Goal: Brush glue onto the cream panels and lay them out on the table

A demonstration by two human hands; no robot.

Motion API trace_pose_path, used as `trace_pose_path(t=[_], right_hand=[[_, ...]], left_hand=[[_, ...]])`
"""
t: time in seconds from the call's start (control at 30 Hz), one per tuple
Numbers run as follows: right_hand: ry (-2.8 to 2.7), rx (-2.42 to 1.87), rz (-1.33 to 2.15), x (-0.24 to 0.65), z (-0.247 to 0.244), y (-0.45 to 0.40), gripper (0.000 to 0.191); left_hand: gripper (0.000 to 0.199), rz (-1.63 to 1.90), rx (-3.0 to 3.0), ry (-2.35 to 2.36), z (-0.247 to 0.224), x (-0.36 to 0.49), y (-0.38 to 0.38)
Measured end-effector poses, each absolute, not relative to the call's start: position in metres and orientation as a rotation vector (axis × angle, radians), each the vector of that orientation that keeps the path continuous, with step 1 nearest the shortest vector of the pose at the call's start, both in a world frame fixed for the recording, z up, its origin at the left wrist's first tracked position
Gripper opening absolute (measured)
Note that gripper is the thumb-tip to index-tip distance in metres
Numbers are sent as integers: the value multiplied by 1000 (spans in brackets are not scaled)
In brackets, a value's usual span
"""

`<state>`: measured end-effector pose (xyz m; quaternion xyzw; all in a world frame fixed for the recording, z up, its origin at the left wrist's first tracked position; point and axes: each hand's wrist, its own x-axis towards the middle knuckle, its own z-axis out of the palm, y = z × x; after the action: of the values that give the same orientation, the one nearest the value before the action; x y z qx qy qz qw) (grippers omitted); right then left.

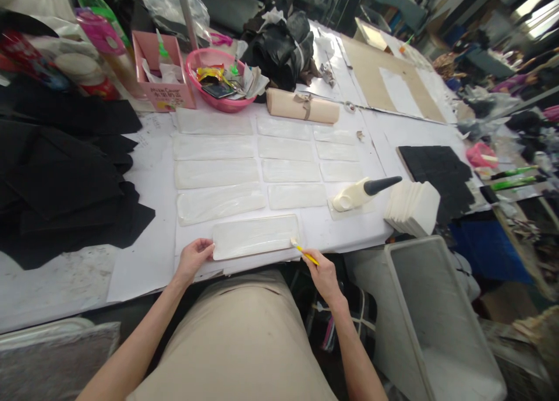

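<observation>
A pale rectangular panel [255, 236] with rounded corners and whitish streaks lies at the table's front edge. My left hand [195, 258] pinches the panel's left end between thumb and fingers. My right hand [322, 274] is closed around a small brush [309, 256] with a yellow handle, and its pale bristles touch the panel's right end. Behind lie several similar pale strips [220, 203] in rows. A cream squeeze bottle [351, 196] with a dark nozzle rests on its side to the right, on another strip.
Black cut pieces [56, 180] are heaped at the left. A pink box [163, 69], a pink basket [222, 101] and a beige roll [302, 106] stand behind. To the right are a white stack [413, 208], black sheets [437, 177] and, below the table, a grey bin [441, 308].
</observation>
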<state>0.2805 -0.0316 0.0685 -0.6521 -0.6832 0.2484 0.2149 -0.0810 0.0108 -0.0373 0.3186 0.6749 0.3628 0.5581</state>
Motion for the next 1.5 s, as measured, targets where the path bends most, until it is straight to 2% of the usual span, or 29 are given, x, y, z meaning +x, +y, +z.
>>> trace_pose_path(t=[0.33, 0.57, 0.73, 0.97, 1.07, 1.13, 1.23, 1.4, 1.5], right_hand=[[-1940, -1909, 529, 262, 55, -48, 27], [-1653, -1822, 719, 239, 53, -61, 27], [-1399, -1990, 551, 264, 55, -61, 29], [-1670, -1866, 463, 235, 45, -43, 29], [-1770, -1798, 570, 210, 40, -39, 28], [-1780, -1698, 765, 200, 41, -40, 25], [-1617, -1625, 985, 197, 44, -40, 23], [-1452, -1713, 875, 195, 45, -30, 25], [-1607, -1630, 1030, 181, 45, -32, 24]], left_hand=[[32, 858, 748, 1587, -39, -81, 11], [31, 844, 754, 1572, -38, -81, 11], [32, 844, 769, 1563, -38, -82, 11], [35, 843, 758, 1554, -40, -82, 12], [35, 856, 741, 1543, -40, -81, 12], [35, 855, 733, 1539, -39, -81, 12], [35, 839, 742, 1534, -39, -82, 11], [36, 829, 754, 1523, -38, -84, 11], [37, 827, 751, 1510, -36, -84, 12]])
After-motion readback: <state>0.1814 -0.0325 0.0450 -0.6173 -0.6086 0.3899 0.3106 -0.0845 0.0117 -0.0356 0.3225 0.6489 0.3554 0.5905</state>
